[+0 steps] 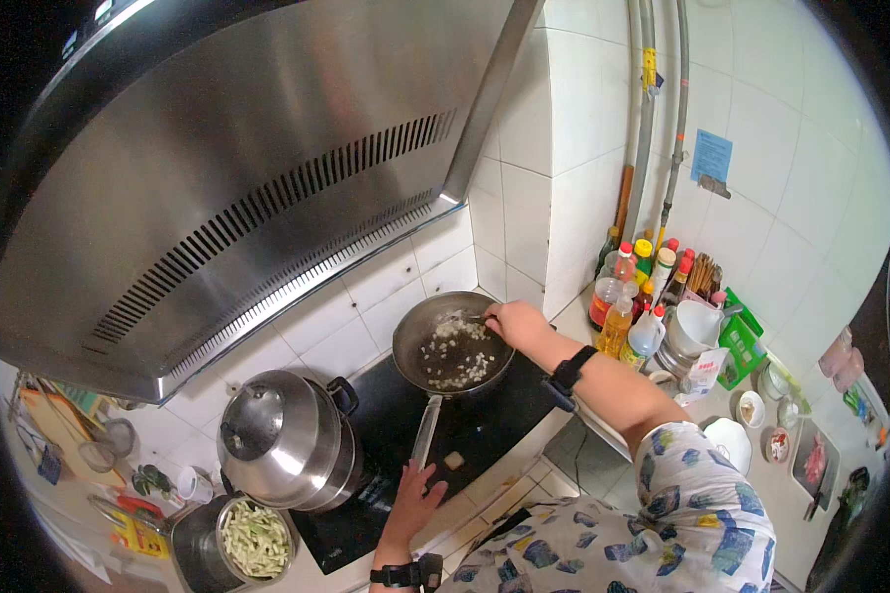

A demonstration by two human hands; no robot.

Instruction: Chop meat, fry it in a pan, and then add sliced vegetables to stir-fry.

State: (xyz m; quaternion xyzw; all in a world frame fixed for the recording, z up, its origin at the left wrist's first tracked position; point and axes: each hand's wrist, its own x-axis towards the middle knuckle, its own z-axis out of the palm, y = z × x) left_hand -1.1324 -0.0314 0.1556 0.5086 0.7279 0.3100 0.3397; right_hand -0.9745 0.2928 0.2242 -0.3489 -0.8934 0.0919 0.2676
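Note:
A dark frying pan [454, 342] with chopped white pieces [460, 348] scattered over its bottom sits on the black glass cooktop [482, 422]. My right hand [518, 324] is over the pan's right rim, fingers closed on what looks like a thin metal utensil [475, 318]. Most of that utensil is hidden by the hand and the food. My left hand [415, 500] is at the end of the pan's handle [427, 430], fingers spread; it appears to touch the handle without wrapping around it. A small pale piece [454, 460] lies on the cooktop beside the left hand.
A lidded steel steamer pot [289, 445] stands left of the pan. A bowl of cut pale-green vegetable [256, 539] sits by the sink [200, 552]. Sauce bottles [615, 319], bowls [693, 326] and a meat tray [816, 463] line the right counter. A range hood [267, 163] overhangs the stove.

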